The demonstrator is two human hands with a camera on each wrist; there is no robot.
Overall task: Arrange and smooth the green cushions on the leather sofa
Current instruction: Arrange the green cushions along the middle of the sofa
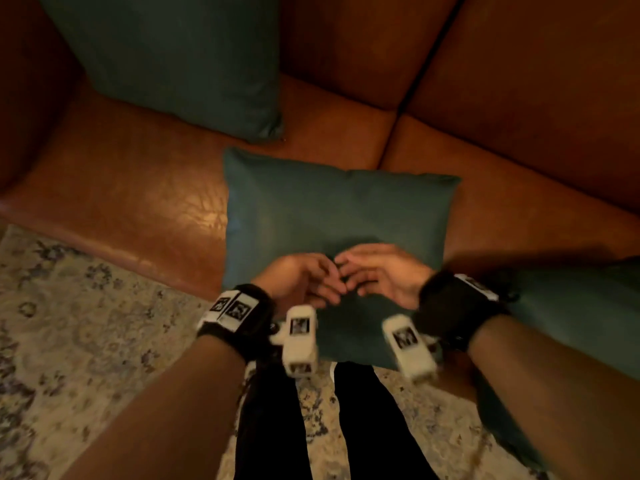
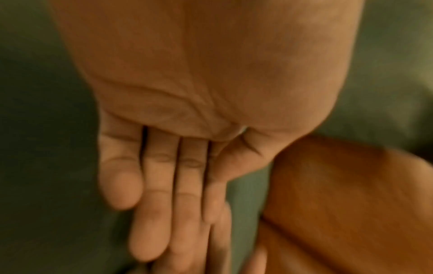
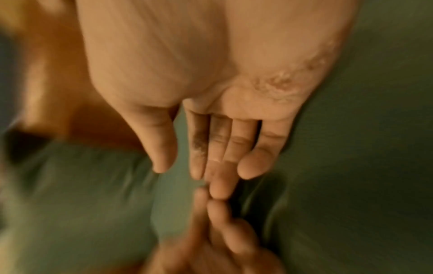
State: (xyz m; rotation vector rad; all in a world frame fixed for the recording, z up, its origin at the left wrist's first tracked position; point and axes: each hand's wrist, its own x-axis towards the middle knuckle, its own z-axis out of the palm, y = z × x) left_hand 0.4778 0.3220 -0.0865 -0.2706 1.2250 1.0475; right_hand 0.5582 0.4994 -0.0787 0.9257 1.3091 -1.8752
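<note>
A green cushion [image 1: 332, 216] lies flat on the brown leather sofa seat [image 1: 131, 188], its near edge hanging over the seat front. My left hand [image 1: 304, 282] and right hand [image 1: 377, 275] lie on its near half with straight fingers, fingertips meeting in the middle. The left wrist view shows the left hand [image 2: 178, 194] flat, fingers together, over green cushion [image 2: 46, 148]. The right wrist view shows the right hand [image 3: 211, 157] stretched out above green cushion [image 3: 351, 166], its fingertips touching those of the other hand. A second green cushion [image 1: 180, 57] leans against the sofa back at the far left.
Another green cushion [image 1: 571, 306] lies at the right, under my right forearm. A patterned rug [image 1: 69, 323] covers the floor in front of the sofa. My legs in dark trousers [image 1: 363, 427] stand against the sofa front. A seam [image 1: 391, 133] splits the seat.
</note>
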